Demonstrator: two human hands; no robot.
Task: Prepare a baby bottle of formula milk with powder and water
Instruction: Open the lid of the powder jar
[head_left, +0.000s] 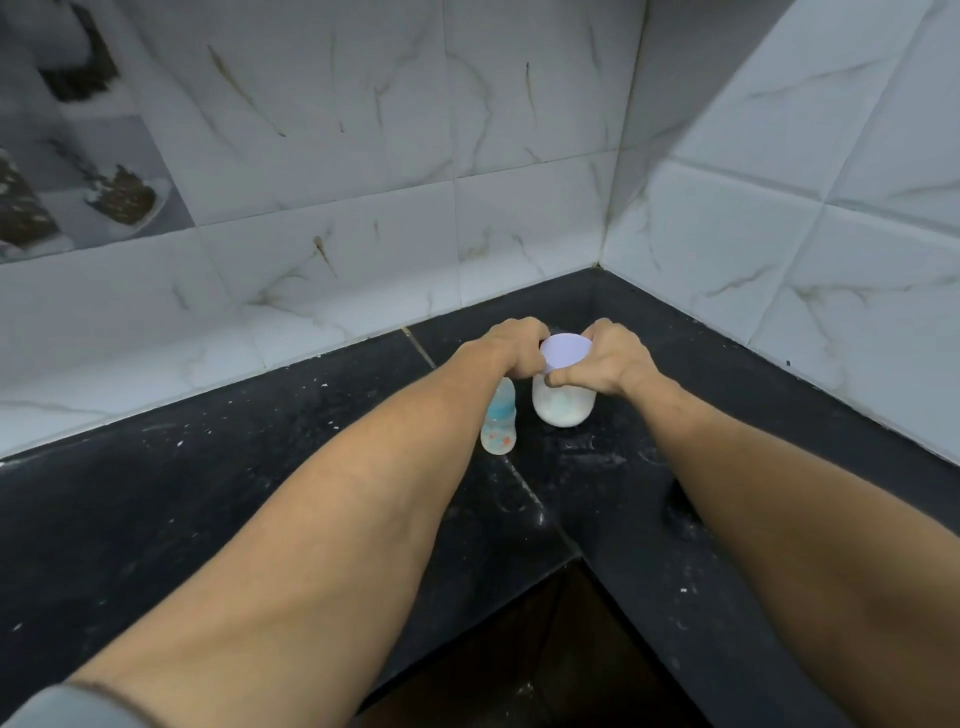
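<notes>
- Black stone forms the worktop (208, 519), and white specks are scattered over it.
- The translucent baby bottle (498, 423) is stood upright just left of the jar, with its top hidden under the left wrist.
- The left hand (511, 345) is set against the lid's left edge, its fingers (532, 338) curled round it.
- The powder jar (563, 408) is stood upright between both hands, and its pale lid (566, 352) is on top.
- The right hand (610, 358) is pinched on the lid's right edge.
- Both hands are equally near, so a straight upward pull along the jar's vertical axis is probably needed.

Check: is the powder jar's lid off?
No, the lid sits on the powder jar, gripped at its rim by the left hand and right hand.
</notes>
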